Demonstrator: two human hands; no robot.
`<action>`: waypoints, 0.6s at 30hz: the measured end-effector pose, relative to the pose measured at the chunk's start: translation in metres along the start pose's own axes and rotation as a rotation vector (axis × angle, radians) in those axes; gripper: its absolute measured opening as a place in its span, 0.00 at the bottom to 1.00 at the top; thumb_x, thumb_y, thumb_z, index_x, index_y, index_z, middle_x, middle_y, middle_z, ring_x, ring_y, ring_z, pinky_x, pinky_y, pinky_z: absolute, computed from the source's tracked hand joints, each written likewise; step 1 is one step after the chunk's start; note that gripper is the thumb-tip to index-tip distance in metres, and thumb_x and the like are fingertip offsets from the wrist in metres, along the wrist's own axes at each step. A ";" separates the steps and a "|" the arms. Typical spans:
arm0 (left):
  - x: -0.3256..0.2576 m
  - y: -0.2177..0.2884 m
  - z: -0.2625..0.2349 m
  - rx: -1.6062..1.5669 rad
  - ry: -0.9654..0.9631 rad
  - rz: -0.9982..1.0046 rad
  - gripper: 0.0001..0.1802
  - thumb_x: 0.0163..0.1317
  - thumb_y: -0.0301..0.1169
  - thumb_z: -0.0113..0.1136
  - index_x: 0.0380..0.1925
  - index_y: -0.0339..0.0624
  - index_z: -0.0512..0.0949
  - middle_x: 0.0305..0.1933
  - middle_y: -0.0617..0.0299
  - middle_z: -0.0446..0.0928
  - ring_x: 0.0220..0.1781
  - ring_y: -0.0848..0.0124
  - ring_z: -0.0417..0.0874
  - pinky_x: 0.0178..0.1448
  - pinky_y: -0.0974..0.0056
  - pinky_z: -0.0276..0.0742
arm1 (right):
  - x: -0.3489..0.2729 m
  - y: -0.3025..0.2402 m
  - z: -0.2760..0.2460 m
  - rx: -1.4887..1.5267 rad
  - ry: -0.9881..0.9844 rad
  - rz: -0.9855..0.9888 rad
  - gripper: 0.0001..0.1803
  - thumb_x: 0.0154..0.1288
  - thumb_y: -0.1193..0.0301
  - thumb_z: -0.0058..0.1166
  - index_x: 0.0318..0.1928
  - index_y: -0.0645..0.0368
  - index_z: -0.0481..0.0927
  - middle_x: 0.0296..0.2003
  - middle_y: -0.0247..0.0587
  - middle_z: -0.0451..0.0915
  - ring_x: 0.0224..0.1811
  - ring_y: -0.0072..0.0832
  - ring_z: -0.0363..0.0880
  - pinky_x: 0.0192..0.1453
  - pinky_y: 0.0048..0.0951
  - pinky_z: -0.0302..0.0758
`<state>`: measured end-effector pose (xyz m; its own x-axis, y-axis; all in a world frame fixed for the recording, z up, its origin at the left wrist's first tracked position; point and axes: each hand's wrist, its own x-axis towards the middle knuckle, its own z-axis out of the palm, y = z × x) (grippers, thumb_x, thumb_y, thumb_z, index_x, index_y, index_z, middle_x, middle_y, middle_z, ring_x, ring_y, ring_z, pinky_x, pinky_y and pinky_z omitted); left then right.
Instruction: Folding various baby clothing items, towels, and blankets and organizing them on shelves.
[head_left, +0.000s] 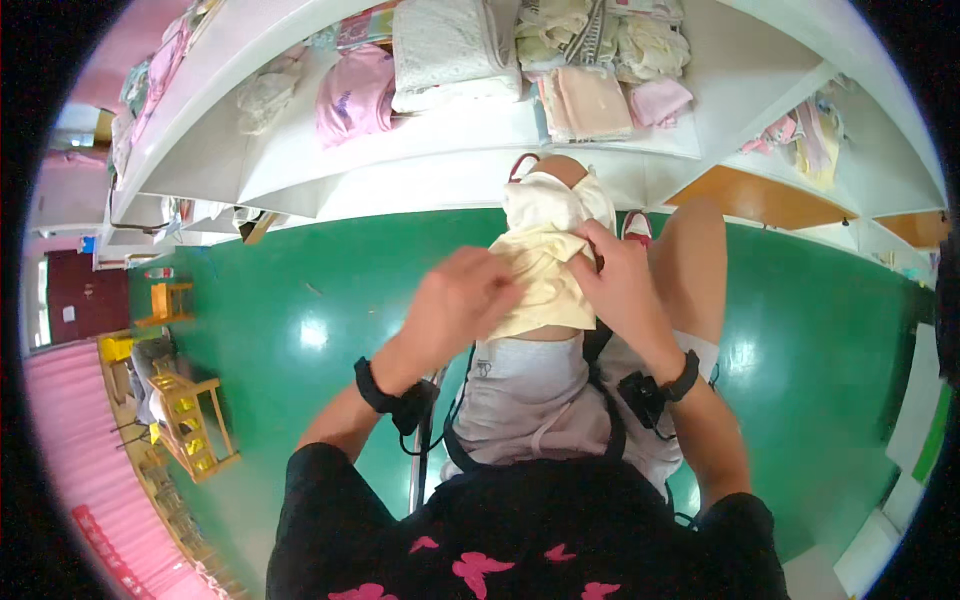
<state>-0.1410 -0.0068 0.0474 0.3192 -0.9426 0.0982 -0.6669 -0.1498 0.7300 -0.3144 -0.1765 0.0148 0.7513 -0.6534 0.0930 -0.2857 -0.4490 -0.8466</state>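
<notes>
A pale yellow cloth garment (545,285) lies over my raised left thigh, rumpled. Its far end meets a bunched white cloth (545,205) near the knee; I cannot tell whether the two are one piece. The thumb and fingers of my right hand (622,285) pinch the right edge of the yellow garment. At the garment's left side is my left hand (455,305), fingers curled and smeared by motion, so its hold on the cloth does not show. Each wrist wears a black strap with a small black device.
White shelves (480,130) ahead hold folded clothes: a pink garment (358,95), a white lace stack (450,50) and peach cloths (585,103). An orange-brown panel (765,195) sits low at right. Wooden chairs (190,415) stand at left on the green floor (310,270).
</notes>
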 end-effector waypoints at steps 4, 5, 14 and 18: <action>0.009 0.016 0.016 0.375 -0.042 0.348 0.18 0.54 0.36 0.74 0.42 0.42 0.80 0.45 0.56 0.79 0.48 0.55 0.81 0.51 0.54 0.80 | -0.005 -0.004 0.000 0.077 -0.039 0.033 0.15 0.69 0.65 0.63 0.47 0.65 0.82 0.27 0.49 0.83 0.27 0.28 0.83 0.33 0.29 0.75; 0.012 0.017 0.015 0.386 -0.059 0.378 0.23 0.51 0.38 0.76 0.45 0.41 0.80 0.48 0.55 0.78 0.49 0.54 0.80 0.52 0.53 0.80 | -0.005 -0.008 -0.002 0.081 -0.043 0.033 0.15 0.69 0.65 0.63 0.47 0.65 0.82 0.27 0.49 0.83 0.27 0.28 0.83 0.33 0.29 0.75; 0.012 -0.006 0.022 0.255 -0.010 0.216 0.41 0.51 0.47 0.78 0.59 0.37 0.71 0.63 0.47 0.70 0.62 0.48 0.75 0.63 0.50 0.75 | -0.005 0.000 0.012 0.273 -0.049 0.021 0.15 0.70 0.65 0.62 0.46 0.66 0.84 0.32 0.53 0.86 0.29 0.38 0.85 0.36 0.32 0.78; 0.011 -0.026 0.018 -0.079 -0.075 -0.147 0.46 0.52 0.51 0.80 0.61 0.30 0.71 0.61 0.43 0.74 0.59 0.51 0.80 0.59 0.53 0.77 | -0.009 0.038 0.023 0.428 -0.028 0.062 0.15 0.72 0.68 0.57 0.51 0.67 0.83 0.31 0.51 0.84 0.29 0.26 0.80 0.37 0.29 0.76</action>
<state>-0.1319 -0.0180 0.0171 0.3562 -0.9323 -0.0624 -0.5609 -0.2668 0.7837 -0.3184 -0.1733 -0.0306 0.7577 -0.6520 0.0263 -0.0625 -0.1126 -0.9917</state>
